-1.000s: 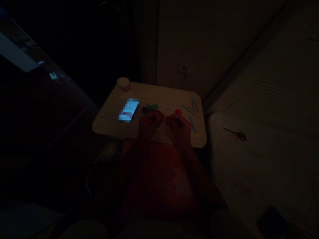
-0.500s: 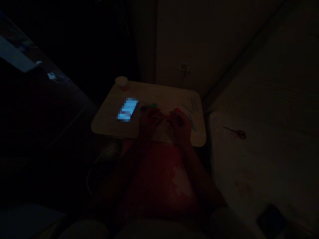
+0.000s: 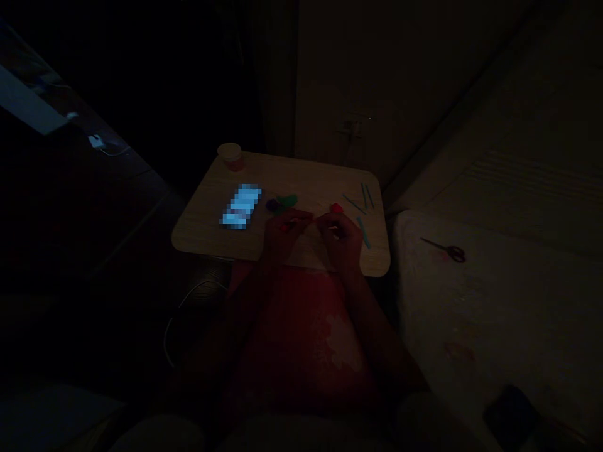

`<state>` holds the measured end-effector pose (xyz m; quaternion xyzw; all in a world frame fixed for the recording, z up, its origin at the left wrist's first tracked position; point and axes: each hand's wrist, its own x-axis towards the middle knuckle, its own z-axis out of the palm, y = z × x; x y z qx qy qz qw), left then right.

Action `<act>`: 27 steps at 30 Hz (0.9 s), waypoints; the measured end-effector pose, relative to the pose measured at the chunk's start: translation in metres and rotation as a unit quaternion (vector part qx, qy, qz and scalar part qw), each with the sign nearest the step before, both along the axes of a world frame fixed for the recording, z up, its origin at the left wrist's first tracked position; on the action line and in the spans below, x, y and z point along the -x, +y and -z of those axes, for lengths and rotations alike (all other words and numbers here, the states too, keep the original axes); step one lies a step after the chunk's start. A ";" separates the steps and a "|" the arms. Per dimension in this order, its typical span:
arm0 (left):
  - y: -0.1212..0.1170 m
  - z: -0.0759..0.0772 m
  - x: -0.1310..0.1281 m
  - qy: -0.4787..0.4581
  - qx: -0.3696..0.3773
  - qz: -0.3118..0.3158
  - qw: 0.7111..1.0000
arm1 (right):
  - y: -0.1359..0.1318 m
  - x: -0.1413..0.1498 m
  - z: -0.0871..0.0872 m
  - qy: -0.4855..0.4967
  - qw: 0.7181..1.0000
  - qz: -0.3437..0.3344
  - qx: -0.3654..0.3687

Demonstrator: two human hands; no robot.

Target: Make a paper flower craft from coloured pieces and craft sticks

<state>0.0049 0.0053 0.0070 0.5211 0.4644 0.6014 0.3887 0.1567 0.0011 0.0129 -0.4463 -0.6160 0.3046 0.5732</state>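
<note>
In dim light my left hand [image 3: 281, 237] and my right hand [image 3: 343, 242] meet over the near middle of the small wooden table [image 3: 207, 242]. Thumb and fingers of both are pinched around a tiny red piece of modelling clay [image 3: 314, 220], mostly covered by the fingertips. More red shows under my left palm, too dark to make out fully. Just beyond my right hand lies a red lump of clay [image 3: 336, 208]. Past my left hand are a green lump [image 3: 287, 201] and a dark purple lump [image 3: 272, 205]. A teal modelling tool [image 3: 363, 233] lies right of my right hand.
On the table's left is a lit phone [image 3: 242, 206], its screen blurred out. A lidded tub [image 3: 230, 157] stands at the back left corner. Several thin teal sticks [image 3: 364, 196] lie back right. Scissors [image 3: 443, 249] rest on the pale surface to the right.
The fingers of both hands have shifted slightly around the small red piece, staying close together. The view has moved a little; the things on the table lie as before.
</note>
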 end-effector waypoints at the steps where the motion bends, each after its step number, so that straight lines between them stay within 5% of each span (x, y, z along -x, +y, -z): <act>1: 0.000 0.000 0.000 -0.003 0.006 0.003 1.000 | 0.000 -0.001 0.000 -0.012 1.000 0.010 -0.004; 11: 0.004 0.010 -0.002 -0.011 0.026 0.009 1.000 | -0.001 -0.001 -0.001 -0.080 0.994 0.040 -0.069; 27: 0.004 0.009 -0.003 -0.008 0.033 0.016 0.999 | 0.001 0.003 0.003 0.032 0.998 0.046 0.024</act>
